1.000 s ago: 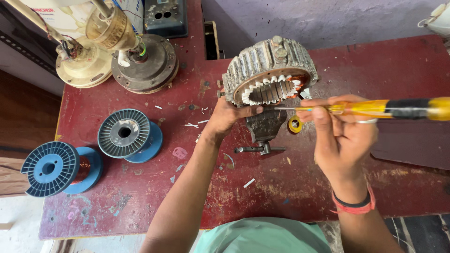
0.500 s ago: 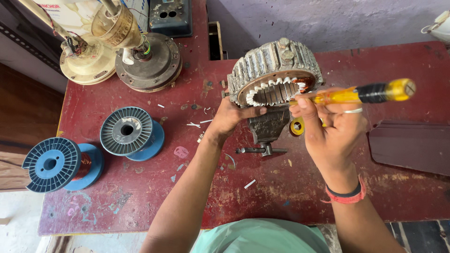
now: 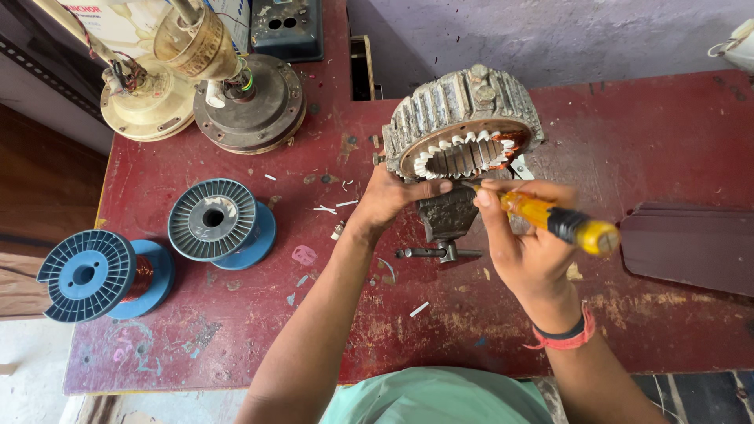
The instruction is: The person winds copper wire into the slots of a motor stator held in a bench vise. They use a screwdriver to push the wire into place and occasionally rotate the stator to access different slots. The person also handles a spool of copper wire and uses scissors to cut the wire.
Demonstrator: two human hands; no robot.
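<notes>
Nearest me on the red table [image 3: 236, 345], my right hand [image 3: 522, 247] is closed around a yellow-handled screwdriver [image 3: 550, 220], its long axis slanting from the dark-banded butt at the lower right up to the tip at the upper left, pointing into the motor core [image 3: 463, 122]. My left hand [image 3: 393, 196] grips the lower rim of that core, thumb laid along it; the core stands tilted in a small vise [image 3: 446, 224], its copper-wound opening facing me. To the left lie two blue wire spools [image 3: 212, 220] on their sides. Farther back stand a cream fan motor [image 3: 149, 106] and a dark round housing [image 3: 251, 102], with a white, red-lettered box [image 3: 110, 20] at the far edge, partly cut off.
</notes>
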